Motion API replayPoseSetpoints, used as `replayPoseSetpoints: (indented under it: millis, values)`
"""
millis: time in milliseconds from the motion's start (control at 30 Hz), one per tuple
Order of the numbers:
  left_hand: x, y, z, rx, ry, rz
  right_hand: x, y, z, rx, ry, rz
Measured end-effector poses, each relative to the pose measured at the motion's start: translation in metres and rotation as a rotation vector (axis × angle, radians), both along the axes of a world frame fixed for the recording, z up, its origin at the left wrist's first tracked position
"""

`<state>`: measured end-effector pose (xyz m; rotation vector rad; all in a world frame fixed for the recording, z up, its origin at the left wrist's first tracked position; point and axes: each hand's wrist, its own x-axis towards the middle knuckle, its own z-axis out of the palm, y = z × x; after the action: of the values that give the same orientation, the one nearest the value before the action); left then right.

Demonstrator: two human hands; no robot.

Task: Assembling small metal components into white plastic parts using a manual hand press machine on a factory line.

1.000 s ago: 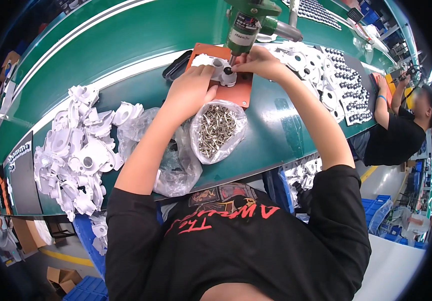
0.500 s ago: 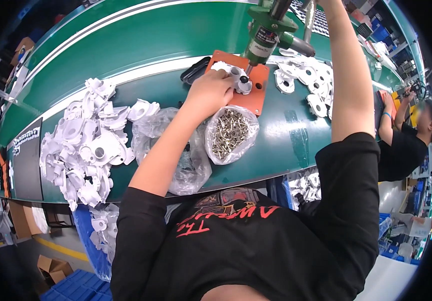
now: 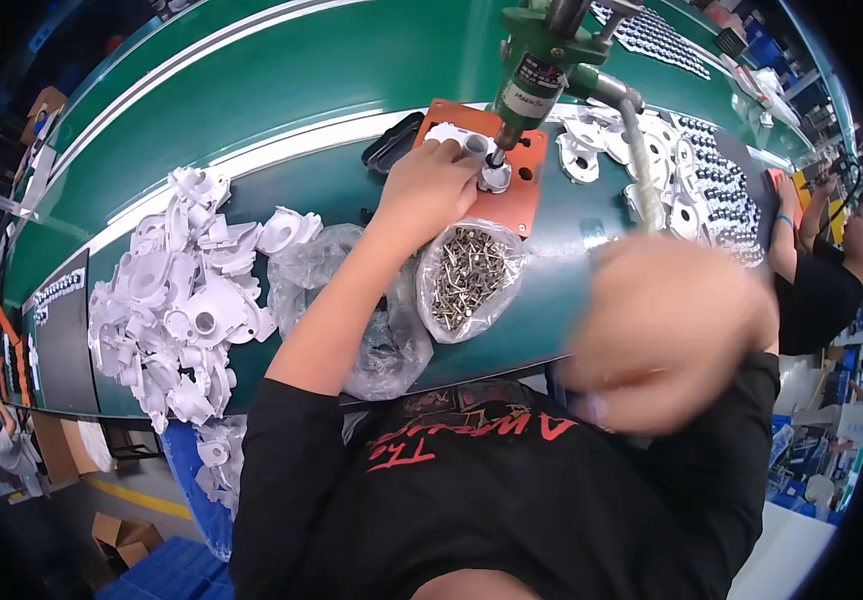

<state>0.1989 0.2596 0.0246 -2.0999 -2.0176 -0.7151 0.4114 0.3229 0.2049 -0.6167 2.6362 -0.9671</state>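
A white moulded part [image 3: 494, 180] lies on the orange base plate [image 3: 521, 208] beneath the green hand press [image 3: 533, 72]. My left hand [image 3: 429, 195] is closed over its left side, fingers curled around it. The ram's tip comes down at the part's right end, meeting a small dark piece there. From the press, a lever [image 3: 641, 165] runs down into my right hand [image 3: 666, 330], which is closed in a fist around its end and smeared by motion. Close below the plate sits a clear bag of metal screws or pins [image 3: 471, 280], their exact kind too small to tell.
A heap of white parts [image 3: 166, 300] covers the bench's left. More white parts [image 3: 656, 150] lie right of the press, beside a tray of small dark pieces [image 3: 721, 190]. A crumpled plastic bag [image 3: 391, 350] and a black tray [image 3: 391, 142] are nearby. Another person [image 3: 821, 290] works at far right.
My right hand has swung from the top of the view down toward me, bringing the lever with it. The ram has lowered onto the part. My left hand stays on the white part.
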Motion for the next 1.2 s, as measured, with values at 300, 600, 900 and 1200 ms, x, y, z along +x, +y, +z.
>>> replayPoseSetpoints:
  millis: [300,600,900,1200]
  values:
    - [-0.004,0.002,-0.016,0.085,-0.067,-0.224,-0.011,-0.049,-0.015,-0.543,0.539,-0.412]
    - [-0.005,0.024,0.002,-0.16,-0.13,-0.051,-0.004,0.14,-0.001,-1.53,0.266,-1.043]
    - [-0.018,0.055,0.0,-0.057,-0.072,-0.31,0.093,0.091,-0.134,-0.095,0.821,-1.572]
    - [-0.019,0.035,0.06,-0.291,0.145,-0.246,0.164,0.001,-0.259,0.936,0.119,-1.789]
